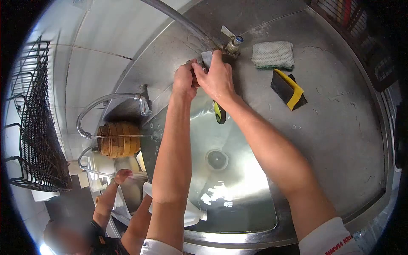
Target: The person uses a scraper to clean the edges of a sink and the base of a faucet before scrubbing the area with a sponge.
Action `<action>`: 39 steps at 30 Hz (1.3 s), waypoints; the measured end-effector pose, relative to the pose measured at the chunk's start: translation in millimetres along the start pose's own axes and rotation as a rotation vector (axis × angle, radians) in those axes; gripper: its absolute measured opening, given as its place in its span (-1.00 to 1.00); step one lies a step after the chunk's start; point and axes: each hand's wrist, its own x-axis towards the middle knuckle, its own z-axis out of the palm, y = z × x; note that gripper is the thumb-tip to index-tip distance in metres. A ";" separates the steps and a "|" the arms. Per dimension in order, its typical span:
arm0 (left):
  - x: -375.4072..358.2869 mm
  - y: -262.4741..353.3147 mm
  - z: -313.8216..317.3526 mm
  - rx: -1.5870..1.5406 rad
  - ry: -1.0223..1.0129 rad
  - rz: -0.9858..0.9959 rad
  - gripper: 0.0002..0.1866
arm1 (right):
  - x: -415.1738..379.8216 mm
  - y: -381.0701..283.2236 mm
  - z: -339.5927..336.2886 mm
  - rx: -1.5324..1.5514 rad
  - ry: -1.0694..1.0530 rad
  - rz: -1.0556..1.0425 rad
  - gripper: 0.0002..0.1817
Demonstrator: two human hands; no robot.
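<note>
Counter (pixel 331 127) stretches right of the sink (pixel 238 237). At its far edge, left hand (pixel 184 80) and right hand (pixel 217 78) close around a grey piece (pixel 207 58).

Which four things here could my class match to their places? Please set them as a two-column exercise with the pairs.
Things:
1. Wire rack
2. Drain
3. Wooden stack
4. Pale pad

Places:
A. On bare metal, near a black-and-yellow pad
B. Beside a curved metal tap pipe, with a thin stream of water crossing in front
C. Black, against the pale wall tiles
D. At the bottom of the basin, under water

Right pairs: 1-C, 2-D, 3-B, 4-A.
</note>
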 end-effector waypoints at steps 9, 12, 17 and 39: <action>5.4 3.3 -3.7 0.036 0.043 -0.021 -0.80 | 3.5 3.2 -3.2 -0.135 -0.093 -0.096 -0.55; -1.6 8.7 0.4 0.131 0.038 -0.004 -0.81 | 4.0 4.4 -4.5 -0.124 -0.119 -0.108 -0.60; 0.7 3.9 7.8 0.068 0.098 0.108 -0.78 | 1.2 9.5 8.6 -0.174 -0.162 -0.104 -0.58; 1.8 2.4 6.7 -0.020 0.122 0.015 -0.79 | -4.6 7.1 10.3 -0.095 -0.068 -0.082 -0.54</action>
